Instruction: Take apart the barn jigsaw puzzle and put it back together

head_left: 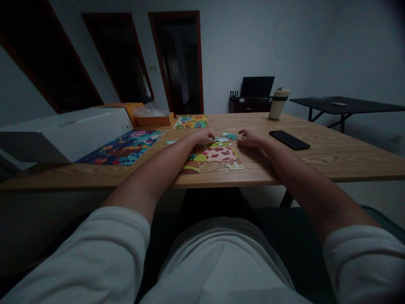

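Observation:
A partly joined jigsaw puzzle (221, 154), pink with brown spots and patches of yellow and green, lies near the table's front edge. My left hand (203, 137) rests at its far left side; the fingers bend loosely down to the pieces, with a gap between them. To the right of the puzzle is my right hand (249, 139), fingers curved and apart, its fingertips close to the puzzle's right edge. Between the hands, at the far side, sits a teal puzzle piece (232, 136). Another puzzle piece (235, 165), whitish and brown, lies at the near right corner. My left forearm covers part of the puzzle.
On the wooden table (341, 158) are a black phone (289, 139) at right and a lidded cup (278, 104) behind it. To the left stand a white box (91, 131), a dark colourful picture sheet (126, 147), an orange tray (155, 120) with clear plastic, and a bright picture sheet (191, 121).

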Available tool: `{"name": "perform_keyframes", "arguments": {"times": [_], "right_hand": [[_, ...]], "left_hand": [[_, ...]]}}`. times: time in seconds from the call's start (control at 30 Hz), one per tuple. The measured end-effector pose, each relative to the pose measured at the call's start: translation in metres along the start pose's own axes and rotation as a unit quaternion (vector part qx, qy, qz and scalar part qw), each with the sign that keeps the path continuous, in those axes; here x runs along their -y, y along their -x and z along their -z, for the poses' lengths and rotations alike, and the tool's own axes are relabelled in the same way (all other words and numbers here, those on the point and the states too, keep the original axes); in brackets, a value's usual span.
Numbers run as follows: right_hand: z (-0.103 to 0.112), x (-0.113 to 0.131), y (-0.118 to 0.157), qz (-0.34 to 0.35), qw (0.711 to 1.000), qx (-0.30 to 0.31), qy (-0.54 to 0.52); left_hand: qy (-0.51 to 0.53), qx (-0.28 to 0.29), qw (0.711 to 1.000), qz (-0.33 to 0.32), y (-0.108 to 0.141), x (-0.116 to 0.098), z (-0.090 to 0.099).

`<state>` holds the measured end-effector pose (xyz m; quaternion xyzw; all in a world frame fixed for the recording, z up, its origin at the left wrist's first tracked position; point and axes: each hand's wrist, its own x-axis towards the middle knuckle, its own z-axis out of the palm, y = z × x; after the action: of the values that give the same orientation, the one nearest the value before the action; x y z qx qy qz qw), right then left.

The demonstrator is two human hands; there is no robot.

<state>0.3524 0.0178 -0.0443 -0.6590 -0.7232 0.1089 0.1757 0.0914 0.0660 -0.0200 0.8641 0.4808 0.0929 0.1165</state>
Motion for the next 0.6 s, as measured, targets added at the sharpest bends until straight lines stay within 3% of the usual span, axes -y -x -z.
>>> {"name": "perform_keyframes", "arguments": {"times": [0.13, 0.33, 0.5, 0.6], "right_hand": [[0.0, 0.002, 0.002, 0.006, 1.0, 0.009, 0.005], [-0.003, 0.003, 0.001, 0.011, 1.0, 0.003, 0.026], [-0.011, 0.004, -0.007, 0.075, 0.995, -0.056, 0.046], [-0.016, 0.004, -0.013, 0.104, 0.992, -0.048, 0.042]], "left_hand": [[-0.003, 0.019, 1.0, -0.017, 0.004, 0.0, 0.001], [-0.022, -0.009, 0.999, -0.038, 0.003, 0.005, -0.003], [-0.055, -0.024, 0.996, -0.066, 0.004, 0.005, -0.004], [-0.084, -0.016, 0.994, -0.072, 0.006, 0.001, -0.001]]}}
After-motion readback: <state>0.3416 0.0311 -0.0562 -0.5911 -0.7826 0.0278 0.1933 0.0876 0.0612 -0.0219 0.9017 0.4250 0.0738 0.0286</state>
